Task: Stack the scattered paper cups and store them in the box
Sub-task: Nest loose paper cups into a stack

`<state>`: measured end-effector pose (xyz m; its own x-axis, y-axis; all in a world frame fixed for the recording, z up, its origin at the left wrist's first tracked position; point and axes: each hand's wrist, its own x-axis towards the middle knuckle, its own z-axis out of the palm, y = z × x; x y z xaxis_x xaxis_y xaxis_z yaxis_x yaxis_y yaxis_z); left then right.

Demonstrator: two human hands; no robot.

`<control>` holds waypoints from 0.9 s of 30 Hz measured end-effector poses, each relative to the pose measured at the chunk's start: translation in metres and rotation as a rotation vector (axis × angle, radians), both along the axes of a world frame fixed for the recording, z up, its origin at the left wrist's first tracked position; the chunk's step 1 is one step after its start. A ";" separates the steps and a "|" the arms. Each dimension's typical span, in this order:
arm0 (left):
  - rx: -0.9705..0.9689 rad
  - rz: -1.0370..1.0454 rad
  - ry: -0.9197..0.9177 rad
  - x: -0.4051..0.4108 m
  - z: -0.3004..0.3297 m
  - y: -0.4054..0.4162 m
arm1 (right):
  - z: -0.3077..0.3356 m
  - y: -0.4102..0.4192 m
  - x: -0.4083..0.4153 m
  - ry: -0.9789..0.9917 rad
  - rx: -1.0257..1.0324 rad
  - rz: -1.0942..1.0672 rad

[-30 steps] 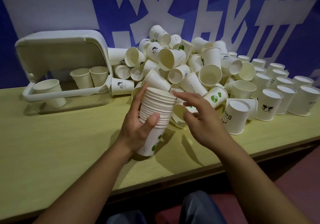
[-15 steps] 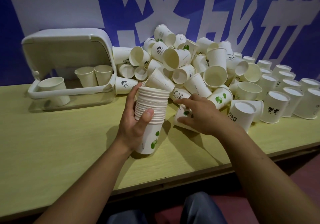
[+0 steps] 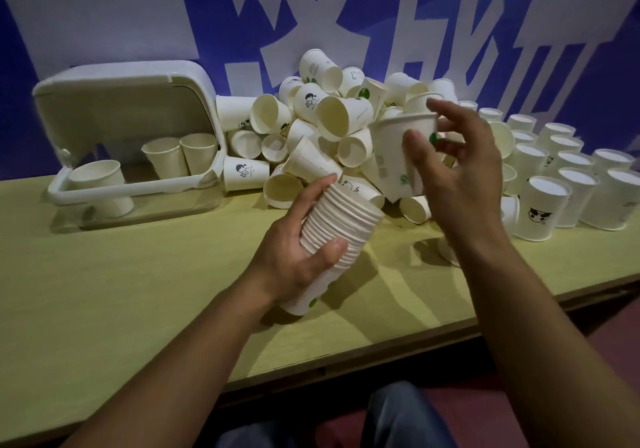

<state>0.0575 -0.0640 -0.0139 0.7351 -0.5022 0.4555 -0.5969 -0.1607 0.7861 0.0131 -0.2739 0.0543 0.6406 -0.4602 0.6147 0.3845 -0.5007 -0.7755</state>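
Left hand (image 3: 298,260): wrapped around a tilted stack of cups (image 3: 337,236).
Right hand (image 3: 460,174): pinching a single cup (image 3: 398,157), at the stack's 1 o'clock.
Box (image 3: 135,136): open, at 10 o'clock.

White cups (image 3: 349,120), green or black prints; yellow-green table (image 3: 138,292); blue-white banner (image 3: 214,15).

The left hand (image 3: 298,257) is wrapped around the stack of cups (image 3: 332,240), thumb in front, fingers behind, holding it tilted. Up and to the right of the stack, the right hand (image 3: 460,170) pinches a single cup (image 3: 398,157), thumb on its near wall.
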 end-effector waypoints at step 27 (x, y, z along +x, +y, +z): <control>-0.055 0.032 -0.107 -0.006 -0.002 -0.071 | -0.055 -0.077 -0.043 0.589 -0.347 -0.316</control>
<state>0.0511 -0.1346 -0.0154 0.6958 -0.4514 0.5587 -0.6732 -0.1388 0.7263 -0.0300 -0.3508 -0.0011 0.7779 -0.5189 0.3546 -0.2471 -0.7712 -0.5866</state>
